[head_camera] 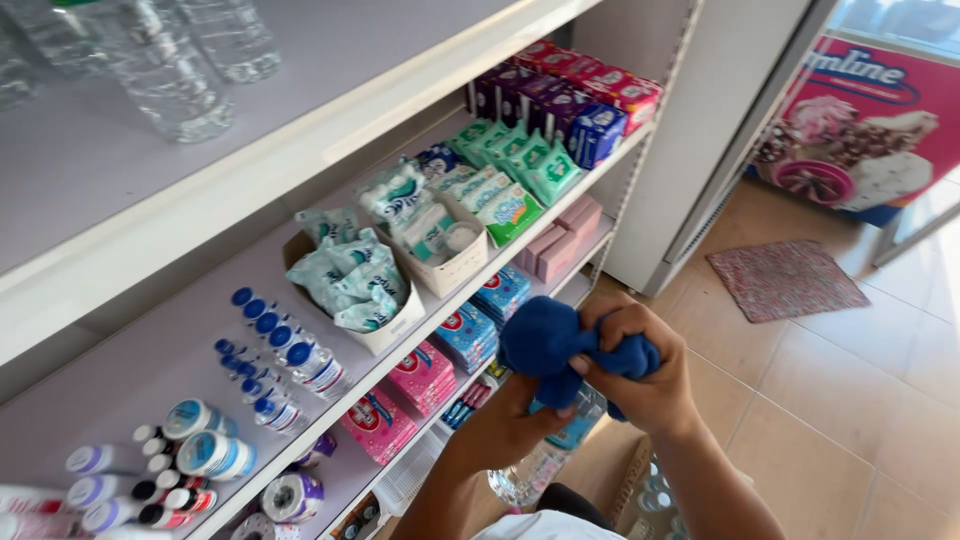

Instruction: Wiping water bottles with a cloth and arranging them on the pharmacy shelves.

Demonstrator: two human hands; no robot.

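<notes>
A dark blue cloth (548, 338) is bunched up in front of the shelving unit. My right hand (640, 372) grips its right part with the fingers curled over it. My left hand (507, 420) holds it from below, mostly hidden under the cloth. Both hands hang just off the edge of the white middle shelf (470, 300), near blue and pink packets.
The middle shelf carries small blue-capped bottles (272, 355), two cardboard boxes of tissue packs (350, 280), and green packets (520, 160). Clear water bottles (160, 70) stand on the top shelf. A patterned mat (785, 280) lies on the tiled floor by a freezer (870, 130).
</notes>
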